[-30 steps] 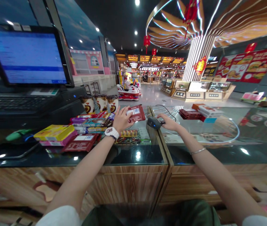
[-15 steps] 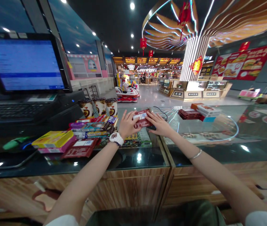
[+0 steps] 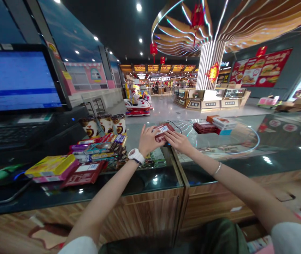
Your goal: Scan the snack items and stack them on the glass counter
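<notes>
Together, left hand point(image 3: 148, 141) and right hand point(image 3: 177, 141) holding red packet point(image 3: 163, 131), glass counter point(image 3: 140, 180)

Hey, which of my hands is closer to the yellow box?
Your left. The left hand grips a red packet, to the right of the yellow box; the right hand touches that packet's right side, farther from the box.

Open glass point(image 3: 189, 135) between right hand point(image 3: 177, 141) and stacked packets point(image 3: 204, 127)
</notes>
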`<state>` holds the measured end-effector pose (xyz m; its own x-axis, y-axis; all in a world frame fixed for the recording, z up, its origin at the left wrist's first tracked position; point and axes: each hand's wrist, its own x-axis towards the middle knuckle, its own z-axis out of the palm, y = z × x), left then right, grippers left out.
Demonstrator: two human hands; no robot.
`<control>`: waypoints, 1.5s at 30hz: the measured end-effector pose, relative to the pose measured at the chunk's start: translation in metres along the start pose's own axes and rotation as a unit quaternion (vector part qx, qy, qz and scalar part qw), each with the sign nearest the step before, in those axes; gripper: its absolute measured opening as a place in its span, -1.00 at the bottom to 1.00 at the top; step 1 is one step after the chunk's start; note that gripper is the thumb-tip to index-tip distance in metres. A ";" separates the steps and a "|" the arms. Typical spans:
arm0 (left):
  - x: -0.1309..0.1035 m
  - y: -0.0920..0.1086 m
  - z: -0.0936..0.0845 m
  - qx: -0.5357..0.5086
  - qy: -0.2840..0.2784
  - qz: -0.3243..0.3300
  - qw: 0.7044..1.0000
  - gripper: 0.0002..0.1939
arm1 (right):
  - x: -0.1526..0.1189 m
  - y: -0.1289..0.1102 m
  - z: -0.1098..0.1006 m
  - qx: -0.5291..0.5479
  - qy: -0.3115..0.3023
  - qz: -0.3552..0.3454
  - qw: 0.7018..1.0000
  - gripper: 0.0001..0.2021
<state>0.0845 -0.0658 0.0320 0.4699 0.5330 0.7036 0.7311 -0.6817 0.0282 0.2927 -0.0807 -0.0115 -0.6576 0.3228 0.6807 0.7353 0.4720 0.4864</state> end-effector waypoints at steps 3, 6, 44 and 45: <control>0.014 0.020 0.004 -0.026 -0.023 -0.005 0.999 -0.54 | -0.019 0.021 -0.013 -0.017 0.020 -0.009 1.000 -0.66; 0.030 0.046 0.014 -0.040 -0.046 0.006 0.998 -0.52 | -0.043 0.044 -0.024 -0.032 0.036 -0.005 0.999 -0.67; 0.129 0.136 0.216 -0.105 -0.020 0.024 0.994 -0.49 | -0.146 0.199 0.020 -0.045 -0.073 0.382 0.920 -0.74; 0.130 0.135 0.217 -0.109 -0.021 0.022 0.994 -0.48 | -0.145 0.201 0.021 -0.041 -0.074 0.386 0.919 -0.73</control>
<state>0.3517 0.0203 -0.0271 0.5227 0.5175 0.6775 0.5868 -0.7949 0.1544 0.5324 -0.0153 -0.0235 0.0539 0.6458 0.7616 0.9978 -0.0046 -0.0667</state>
